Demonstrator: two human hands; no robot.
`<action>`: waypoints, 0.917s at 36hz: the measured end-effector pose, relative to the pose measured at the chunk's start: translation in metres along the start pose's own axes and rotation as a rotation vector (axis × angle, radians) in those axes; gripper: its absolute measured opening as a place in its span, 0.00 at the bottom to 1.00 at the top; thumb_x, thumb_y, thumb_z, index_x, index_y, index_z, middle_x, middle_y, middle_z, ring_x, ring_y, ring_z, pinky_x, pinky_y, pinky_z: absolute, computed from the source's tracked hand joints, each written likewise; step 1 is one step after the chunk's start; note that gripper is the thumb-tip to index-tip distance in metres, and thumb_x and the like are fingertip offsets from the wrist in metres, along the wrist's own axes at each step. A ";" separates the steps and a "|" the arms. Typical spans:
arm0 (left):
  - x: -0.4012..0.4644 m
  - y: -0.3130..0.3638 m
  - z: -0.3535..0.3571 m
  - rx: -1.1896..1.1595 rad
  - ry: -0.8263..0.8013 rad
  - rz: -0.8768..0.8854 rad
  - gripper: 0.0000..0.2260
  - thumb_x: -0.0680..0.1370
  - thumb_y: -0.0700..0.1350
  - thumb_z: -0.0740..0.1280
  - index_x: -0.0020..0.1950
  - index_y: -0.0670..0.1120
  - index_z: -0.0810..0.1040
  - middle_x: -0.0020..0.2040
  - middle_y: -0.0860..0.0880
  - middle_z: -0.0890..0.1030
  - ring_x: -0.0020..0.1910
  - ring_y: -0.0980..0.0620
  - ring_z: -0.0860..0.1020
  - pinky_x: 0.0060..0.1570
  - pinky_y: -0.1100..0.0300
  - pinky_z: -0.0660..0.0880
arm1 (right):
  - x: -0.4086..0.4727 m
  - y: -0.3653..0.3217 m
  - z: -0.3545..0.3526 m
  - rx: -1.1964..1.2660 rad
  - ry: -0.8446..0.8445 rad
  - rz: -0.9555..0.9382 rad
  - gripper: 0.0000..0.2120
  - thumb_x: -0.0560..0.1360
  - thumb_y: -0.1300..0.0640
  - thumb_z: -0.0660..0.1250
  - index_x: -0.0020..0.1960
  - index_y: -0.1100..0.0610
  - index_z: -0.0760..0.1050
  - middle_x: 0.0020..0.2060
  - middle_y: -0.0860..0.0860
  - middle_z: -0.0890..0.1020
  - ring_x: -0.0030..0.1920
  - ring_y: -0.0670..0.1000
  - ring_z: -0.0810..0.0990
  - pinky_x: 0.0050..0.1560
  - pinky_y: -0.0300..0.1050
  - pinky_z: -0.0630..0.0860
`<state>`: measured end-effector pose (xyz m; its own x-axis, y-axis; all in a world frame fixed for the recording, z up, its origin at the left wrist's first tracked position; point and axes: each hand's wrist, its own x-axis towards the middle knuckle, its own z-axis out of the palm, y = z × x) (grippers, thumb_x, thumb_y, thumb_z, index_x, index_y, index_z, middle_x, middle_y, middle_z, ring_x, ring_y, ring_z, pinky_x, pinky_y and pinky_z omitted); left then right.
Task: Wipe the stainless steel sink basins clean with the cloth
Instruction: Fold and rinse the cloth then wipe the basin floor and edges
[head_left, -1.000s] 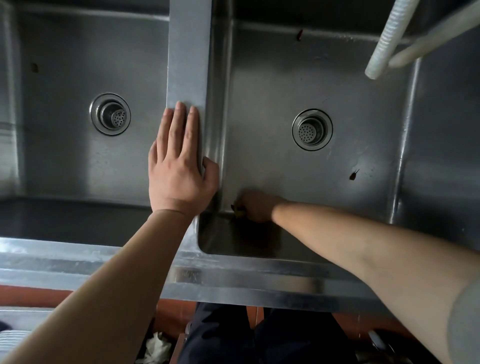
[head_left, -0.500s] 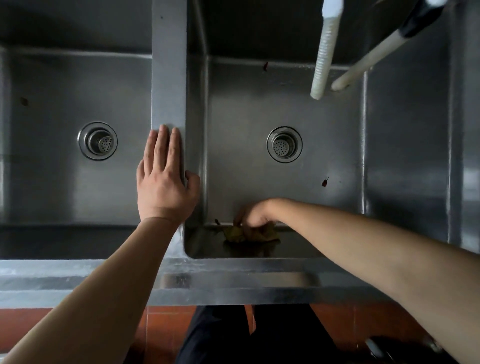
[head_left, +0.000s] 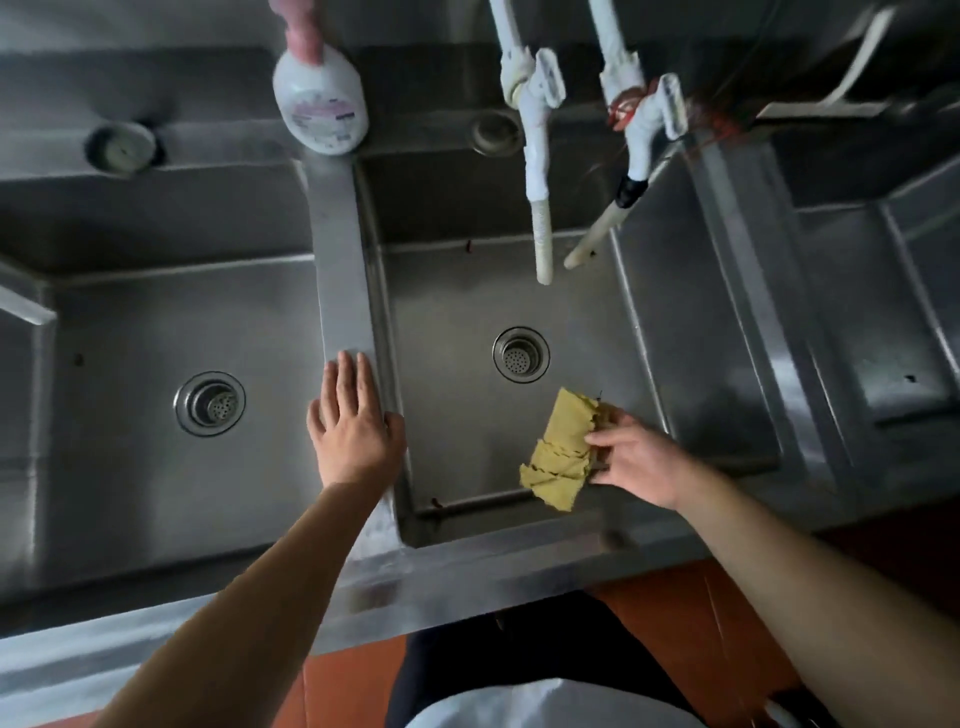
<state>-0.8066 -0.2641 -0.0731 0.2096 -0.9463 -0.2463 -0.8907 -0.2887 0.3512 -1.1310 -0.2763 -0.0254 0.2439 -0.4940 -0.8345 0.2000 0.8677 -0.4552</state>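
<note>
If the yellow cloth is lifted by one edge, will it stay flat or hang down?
The yellow cloth would probably hang limp: it bunches in soft folds where the right hand pinches it. It looks thin with frayed edges, so likely light, perhaps heavier if wet, which cannot be judged.

A red-brown tiled floor (head_left: 691, 618) shows at 5 o'clock below the steel counter edge (head_left: 467, 577). At 12 o'clock two white taps (head_left: 537, 171) hang off the back ledge, a white bottle (head_left: 319, 104) at 11 o'clock. Light is dim, greyish, glinting off metal.
</note>
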 end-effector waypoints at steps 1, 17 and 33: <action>0.001 0.001 -0.001 0.000 -0.017 -0.017 0.38 0.76 0.48 0.63 0.81 0.48 0.47 0.82 0.47 0.48 0.80 0.48 0.43 0.76 0.40 0.49 | -0.007 0.001 -0.003 0.074 0.033 -0.040 0.19 0.76 0.70 0.61 0.64 0.55 0.75 0.55 0.58 0.83 0.57 0.61 0.81 0.49 0.62 0.80; -0.056 0.170 -0.006 -0.638 -0.659 0.317 0.30 0.73 0.44 0.73 0.74 0.52 0.69 0.66 0.52 0.76 0.61 0.56 0.75 0.55 0.70 0.67 | -0.046 -0.004 0.021 -0.008 0.512 -0.283 0.10 0.77 0.68 0.64 0.51 0.56 0.79 0.47 0.54 0.86 0.46 0.54 0.86 0.43 0.54 0.82; -0.030 0.218 0.052 -0.732 -0.435 -0.168 0.25 0.70 0.43 0.75 0.67 0.52 0.76 0.53 0.52 0.83 0.49 0.50 0.82 0.50 0.53 0.81 | -0.007 -0.049 -0.050 0.000 -0.091 -0.027 0.18 0.79 0.63 0.58 0.64 0.51 0.78 0.58 0.54 0.83 0.60 0.52 0.81 0.62 0.61 0.76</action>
<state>-1.0284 -0.2912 -0.0360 0.0088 -0.7859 -0.6183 -0.3467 -0.5824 0.7353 -1.1900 -0.3121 -0.0125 0.3239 -0.5206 -0.7900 0.2081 0.8538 -0.4772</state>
